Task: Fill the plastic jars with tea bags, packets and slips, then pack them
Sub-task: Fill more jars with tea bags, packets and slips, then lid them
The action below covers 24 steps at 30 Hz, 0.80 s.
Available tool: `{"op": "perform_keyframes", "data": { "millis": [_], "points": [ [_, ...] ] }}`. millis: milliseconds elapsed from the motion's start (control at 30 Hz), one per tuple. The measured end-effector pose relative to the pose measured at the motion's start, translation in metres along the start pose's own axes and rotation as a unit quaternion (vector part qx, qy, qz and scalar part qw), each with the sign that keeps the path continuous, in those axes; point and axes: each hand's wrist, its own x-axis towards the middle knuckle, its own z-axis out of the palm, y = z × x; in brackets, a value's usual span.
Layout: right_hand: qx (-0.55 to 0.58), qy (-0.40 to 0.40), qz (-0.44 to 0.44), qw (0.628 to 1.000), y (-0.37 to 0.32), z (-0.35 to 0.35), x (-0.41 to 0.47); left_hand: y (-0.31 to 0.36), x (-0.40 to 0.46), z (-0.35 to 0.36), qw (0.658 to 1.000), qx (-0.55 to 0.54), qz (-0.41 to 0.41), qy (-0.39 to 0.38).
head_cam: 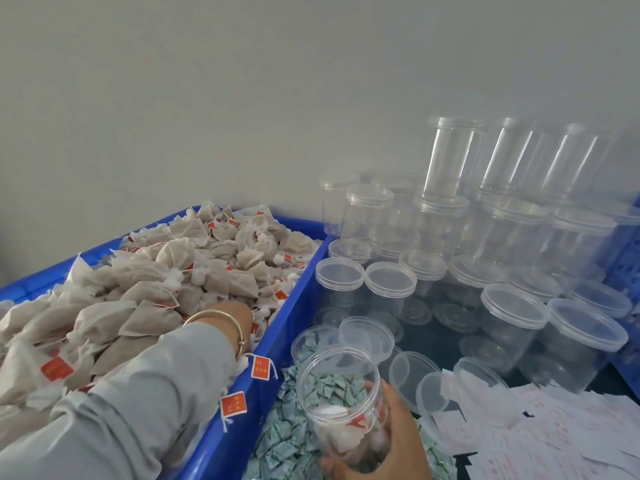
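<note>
The right hand point(391, 441) grips an open clear plastic jar point(343, 407), mouth tilted toward the blue crate of tea bags point(194, 271), where the left hand point(232, 317) digs, fingers hidden

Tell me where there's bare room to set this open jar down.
One dark bare patch between the lidded jars and loose lids. Crowded elsewhere: tea bags fill the blue bin, green packets and paper slips cover the front.

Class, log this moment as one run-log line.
left hand: reaching into tea bags | right hand: holding open jar, partly filled
</note>
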Motion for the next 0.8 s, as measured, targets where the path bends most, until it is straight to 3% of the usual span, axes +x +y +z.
{"op": "perform_keyframes", "data": {
  "millis": [133,233,367,433,500,567,633,733,800],
  "points": [
    [0.002,0.0,0.026,1.0,0.002,-0.002,0.003,-0.005,0.001,-0.003,0.999,-0.027,0.001,0.021],
    [-0.012,-0.008,0.006,1.0,-0.001,-0.003,0.005,-0.012,-0.003,-0.003,0.99,-0.087,0.001,0.112],
    [-0.015,0.012,0.007,1.0,0.002,-0.001,0.001,-0.016,-0.02,-0.011,0.913,-0.298,-0.009,0.28],
    [-0.009,0.011,0.005,1.0,0.002,0.0,0.001,-0.015,-0.029,-0.015,0.878,-0.366,0.008,0.308],
    [-0.013,0.01,-0.002,1.0,0.0,-0.001,0.002,-0.013,-0.039,-0.021,0.832,-0.478,0.028,0.28],
    [-0.015,0.008,-0.004,1.0,0.001,-0.002,0.003,-0.008,-0.048,-0.025,0.73,-0.643,0.048,0.224],
    [-0.023,0.009,-0.003,1.0,0.002,-0.001,0.002,-0.003,-0.053,-0.028,0.661,-0.725,0.074,0.178],
    [-0.019,0.018,-0.006,1.0,0.004,0.001,0.0,0.004,-0.064,-0.029,0.62,-0.761,0.145,0.123],
    [-0.024,0.02,-0.018,0.999,0.004,0.001,0.0,0.007,-0.071,-0.027,0.64,-0.739,0.179,0.114]
  ]
}}
